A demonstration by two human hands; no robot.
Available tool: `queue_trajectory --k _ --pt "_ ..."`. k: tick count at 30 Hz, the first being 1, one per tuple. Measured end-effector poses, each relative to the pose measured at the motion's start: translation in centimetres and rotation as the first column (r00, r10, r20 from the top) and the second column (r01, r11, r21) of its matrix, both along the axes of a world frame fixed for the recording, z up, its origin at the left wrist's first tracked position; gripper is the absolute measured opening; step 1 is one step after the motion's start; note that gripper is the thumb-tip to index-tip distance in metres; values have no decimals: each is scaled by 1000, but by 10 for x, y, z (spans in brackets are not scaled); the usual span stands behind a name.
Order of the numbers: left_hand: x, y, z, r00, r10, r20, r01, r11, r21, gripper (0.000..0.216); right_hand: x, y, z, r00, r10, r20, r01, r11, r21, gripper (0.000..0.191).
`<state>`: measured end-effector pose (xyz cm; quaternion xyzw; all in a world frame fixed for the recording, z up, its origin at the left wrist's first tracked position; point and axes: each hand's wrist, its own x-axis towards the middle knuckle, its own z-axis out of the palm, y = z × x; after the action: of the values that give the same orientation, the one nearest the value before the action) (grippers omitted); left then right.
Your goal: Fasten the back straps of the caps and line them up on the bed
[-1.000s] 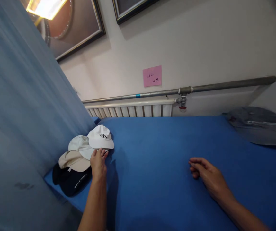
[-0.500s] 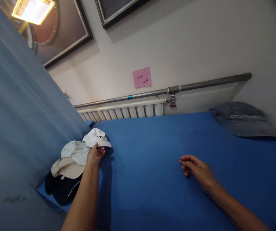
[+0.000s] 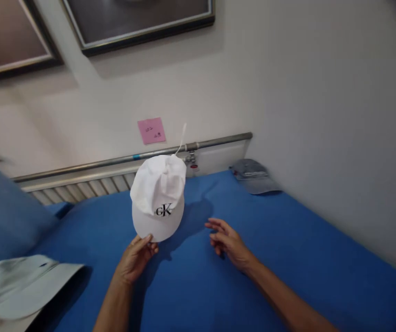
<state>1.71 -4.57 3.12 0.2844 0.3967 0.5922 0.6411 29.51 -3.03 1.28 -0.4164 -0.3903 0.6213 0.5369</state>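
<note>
Item: white cap [image 3: 158,198], black "CK" mark on the front.
Place: held up off the bench [image 3: 287,258], over its middle and towards the far edge. The brim points down at me and the crown tips away.
Fitting: a thin white strap [image 3: 181,137] sticks up loose from the back of the crown.

My left hand [image 3: 136,258]: closed on the near edge of the brim, fingertips and thumb only; nothing else supports the cap.
My right hand [image 3: 228,240]: empty, fingers loosely spread, low over the bench just right of the cap and not touching it.

Also on the bench: a grey-blue cap [image 3: 255,177] at the far right corner by the wall, and a pale cap [image 3: 21,286] at the near left edge, partly out of view.
Beyond the far edge: a radiator [image 3: 80,188], a metal pipe [image 3: 115,160], a pink note [image 3: 151,130] on the wall and framed pictures [image 3: 138,23] above.

Risk, as I judge it: the pinch sits at the very rim of the brim, so the crown's weight could swing the cap round or slide it out of my fingers onto the bench. The loose strap could flick about or catch a finger.
</note>
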Motion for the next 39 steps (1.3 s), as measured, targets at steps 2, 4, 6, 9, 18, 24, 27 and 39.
queue_trajectory --k 2,4,6,9,18,24,27,39 --pt "12 7 -10 992 -126 -24 126 992 4 20 6 0 7 999 5 -52 -3 999 40 57" --pt "21 13 -18 976 -213 -52 213 977 -19 21 11 1 11 993 5 -115 4 997 73 64" --pt "27 19 -23 962 -260 -81 257 965 -51 22 15 2 9 986 3 -164 12 996 91 60" --pt "33 28 -26 968 -227 -107 218 972 -85 20 16 6 3 983 -17 -185 35 995 95 43" --pt "36 22 -23 930 75 -360 -67 997 33 63 16 4 4 1000 15 26 -22 962 271 16" --pt "14 2 -5 576 85 -813 315 895 317 31 13 5 -5 983 -128 135 76 938 338 8" --pt "16 -4 4 374 84 -924 531 797 287 28 10 5 -7 991 -128 45 113 963 244 13" --pt "25 -17 27 96 -40 -995 795 604 53 17 -5 1 -9 989 -142 -43 146 983 112 8"
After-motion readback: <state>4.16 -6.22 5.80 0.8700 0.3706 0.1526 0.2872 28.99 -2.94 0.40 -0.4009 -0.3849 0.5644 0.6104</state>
